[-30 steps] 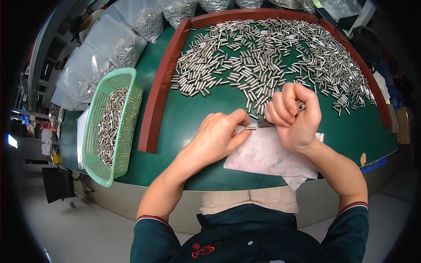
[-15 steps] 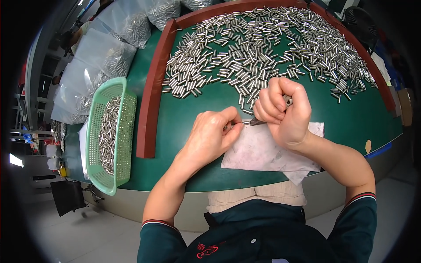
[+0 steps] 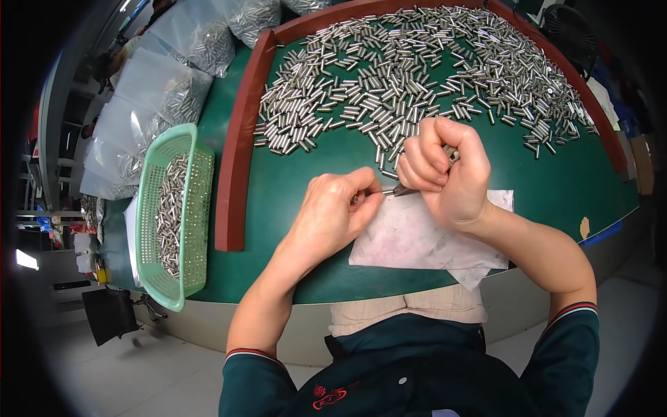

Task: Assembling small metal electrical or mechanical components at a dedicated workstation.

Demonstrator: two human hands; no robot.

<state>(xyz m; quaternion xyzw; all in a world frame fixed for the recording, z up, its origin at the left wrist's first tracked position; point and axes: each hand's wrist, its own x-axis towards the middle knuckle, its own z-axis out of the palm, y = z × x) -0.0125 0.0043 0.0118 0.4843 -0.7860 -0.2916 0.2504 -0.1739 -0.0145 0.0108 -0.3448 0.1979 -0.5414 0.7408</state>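
My left hand (image 3: 335,208) is closed in a pinch, thumb and forefinger holding a small shiny metal pin (image 3: 388,193) whose end sticks out to the right. My right hand (image 3: 450,170) is wrapped in a fist round a tool with a dark tapered tip (image 3: 403,190). That tip meets or nearly meets the pin's end; contact is too small to make out. Most of the tool is hidden in the fist. Beneath both hands lies a stained whitish cloth (image 3: 410,243) on the green tabletop. Just beyond them spread loose metal pins (image 3: 389,104) of the same kind.
A dark red raised border (image 3: 236,167) encloses the loose pins at the left, back and right. Outside it at left stands a green perforated basket (image 3: 194,236) holding pins. Clear plastic bags (image 3: 149,90) of pins line the table's far left. A black fan (image 3: 568,33) is at the back right.
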